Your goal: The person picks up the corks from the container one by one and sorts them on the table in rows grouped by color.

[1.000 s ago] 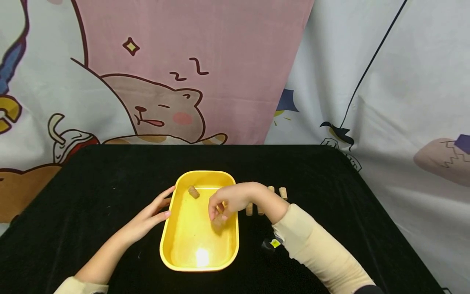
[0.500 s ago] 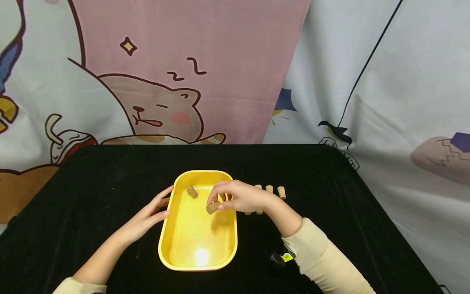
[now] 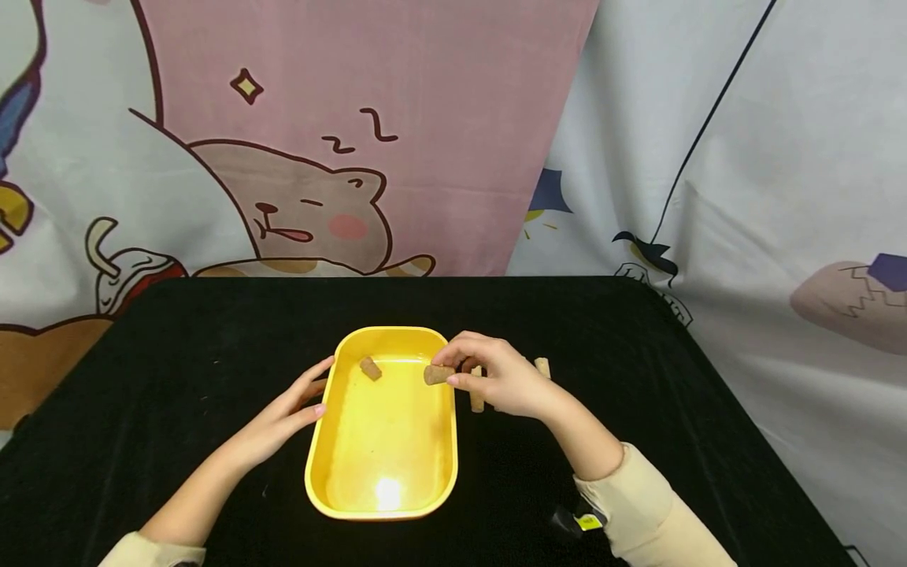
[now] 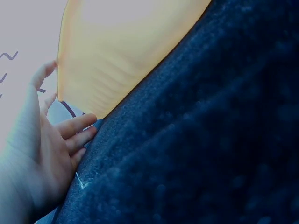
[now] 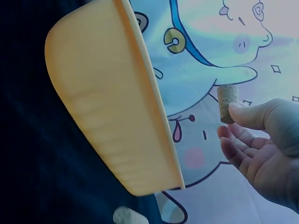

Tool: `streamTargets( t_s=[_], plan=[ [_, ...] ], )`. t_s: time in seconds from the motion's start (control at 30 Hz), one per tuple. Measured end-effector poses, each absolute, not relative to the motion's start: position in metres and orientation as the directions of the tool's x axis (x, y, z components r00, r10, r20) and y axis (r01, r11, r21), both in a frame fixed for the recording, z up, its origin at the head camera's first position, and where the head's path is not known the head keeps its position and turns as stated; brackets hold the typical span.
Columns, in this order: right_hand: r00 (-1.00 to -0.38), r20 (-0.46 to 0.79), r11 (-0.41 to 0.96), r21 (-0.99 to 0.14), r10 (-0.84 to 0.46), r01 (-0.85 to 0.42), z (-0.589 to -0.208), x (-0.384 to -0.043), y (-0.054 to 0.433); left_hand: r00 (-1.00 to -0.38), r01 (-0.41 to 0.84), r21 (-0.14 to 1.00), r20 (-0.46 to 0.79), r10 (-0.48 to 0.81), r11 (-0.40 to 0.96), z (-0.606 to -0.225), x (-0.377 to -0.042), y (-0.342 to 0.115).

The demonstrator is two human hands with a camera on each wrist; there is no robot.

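A cork (image 3: 438, 375) is pinched between the thumb and fingers of my right hand (image 3: 505, 378), held above the right rim of a yellow tray (image 3: 453, 449). In the right wrist view that cork (image 5: 227, 103) stands higher than the tray's wall (image 5: 107, 102). Inside the tray, near its far left corner, lies another cork (image 3: 371, 368). My left hand (image 3: 286, 417) touches the tray's left side with fingers and thumb extended; the left wrist view shows the fingertips against the tray's outer wall (image 4: 117, 60).
Right of the tray, corks stand on the black cloth (image 3: 234, 339): one (image 3: 478, 392) beside the hand, one (image 3: 542, 367) beyond the wrist. Others are hidden by the right hand. A printed curtain (image 3: 453, 157) hangs behind the table.
My right hand has lifted the cork from low inside the tray and carried it right and away to above the right rim. The left hand and tray stay in place.
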State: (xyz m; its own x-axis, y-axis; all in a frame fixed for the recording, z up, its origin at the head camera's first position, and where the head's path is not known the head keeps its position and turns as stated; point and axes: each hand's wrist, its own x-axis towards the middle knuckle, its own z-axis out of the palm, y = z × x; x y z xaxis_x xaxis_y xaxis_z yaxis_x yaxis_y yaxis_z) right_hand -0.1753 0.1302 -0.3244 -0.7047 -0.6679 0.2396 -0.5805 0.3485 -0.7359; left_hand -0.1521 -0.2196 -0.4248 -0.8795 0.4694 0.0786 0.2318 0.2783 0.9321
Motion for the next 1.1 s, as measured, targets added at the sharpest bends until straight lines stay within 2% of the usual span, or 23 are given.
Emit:
streamTargets(
  t_s=[0.73,1.1],
  plan=[
    [-0.89,0.282,0.468,-0.77,-0.358,-0.433,-0.349,-0.152,0.189,-0.873,0.229,0.938,0.079,0.48,0.262,-0.426,-0.154,-0.222],
    [-0.948,0.267,0.555,-0.769,-0.17,-0.316,-0.372,-0.141,0.199,-0.876,0.227,0.937,0.077,0.476,0.265,-0.427,-0.154,-0.222]
  ],
)
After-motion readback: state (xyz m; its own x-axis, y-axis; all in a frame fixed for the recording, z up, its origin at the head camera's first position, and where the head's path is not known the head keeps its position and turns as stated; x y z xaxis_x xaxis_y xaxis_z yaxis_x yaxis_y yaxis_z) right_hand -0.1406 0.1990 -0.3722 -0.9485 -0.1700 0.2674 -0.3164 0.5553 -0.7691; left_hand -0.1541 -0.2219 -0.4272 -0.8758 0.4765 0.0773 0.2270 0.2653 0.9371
